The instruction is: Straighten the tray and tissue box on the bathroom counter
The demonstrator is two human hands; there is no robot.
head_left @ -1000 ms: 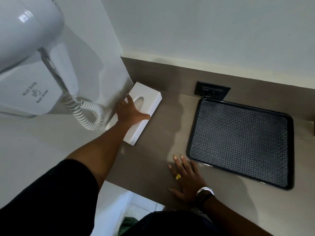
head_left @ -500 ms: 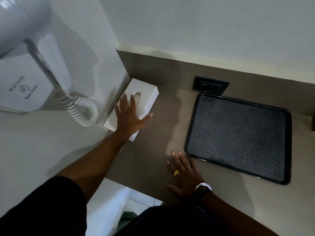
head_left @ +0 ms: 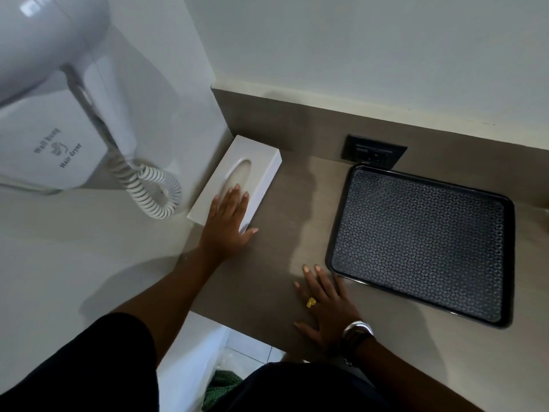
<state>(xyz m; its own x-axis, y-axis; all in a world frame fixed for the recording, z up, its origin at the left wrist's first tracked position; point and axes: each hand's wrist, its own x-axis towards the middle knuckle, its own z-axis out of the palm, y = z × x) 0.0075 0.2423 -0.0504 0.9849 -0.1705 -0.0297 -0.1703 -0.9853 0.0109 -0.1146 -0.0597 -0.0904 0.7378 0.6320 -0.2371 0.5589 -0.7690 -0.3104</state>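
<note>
A white tissue box (head_left: pixel 252 165) with an oval slot lies in the counter's back left corner, its long side along the left wall. My left hand (head_left: pixel 228 224) rests flat on the box's near end, fingers together on top, thumb out on the counter. A black patterned tray (head_left: pixel 421 245) lies empty to the right on the brown counter (head_left: pixel 285 233). My right hand (head_left: pixel 326 307), wearing a gold ring and a wrist band, lies flat on the counter, fingers spread, fingertips just touching the tray's near left corner.
A white wall-hung hair dryer (head_left: pixel 44 93) with a coiled cord (head_left: pixel 151 188) sticks out from the left wall beside the box. A black socket (head_left: pixel 372 154) sits in the backsplash behind the tray. The counter's front edge runs just below my right wrist.
My left hand has slid back along the tissue box from its middle to its near end, and the box now lies closer to the left wall. My right hand has stayed put.
</note>
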